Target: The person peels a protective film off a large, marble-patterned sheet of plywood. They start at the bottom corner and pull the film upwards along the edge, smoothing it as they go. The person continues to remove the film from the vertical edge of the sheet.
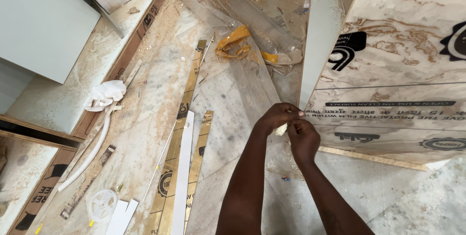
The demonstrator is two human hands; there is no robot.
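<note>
Both hands are meeting at the laminate panel's (388,70) edge: the left hand (277,117) and right hand (303,138) are pinching a small pale piece (281,129) between them, the right hand lying lower.

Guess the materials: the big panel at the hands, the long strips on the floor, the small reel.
Big panel: looks like laminate-faced board, marble pattern under printed protective film; glossy. Long strips: likely laminate offcuts, gold-brown printed backing; the white strip among them looks matte. Small reel: white plastic, probably. Clear film: thin plastic, wrinkled and shiny.
</note>
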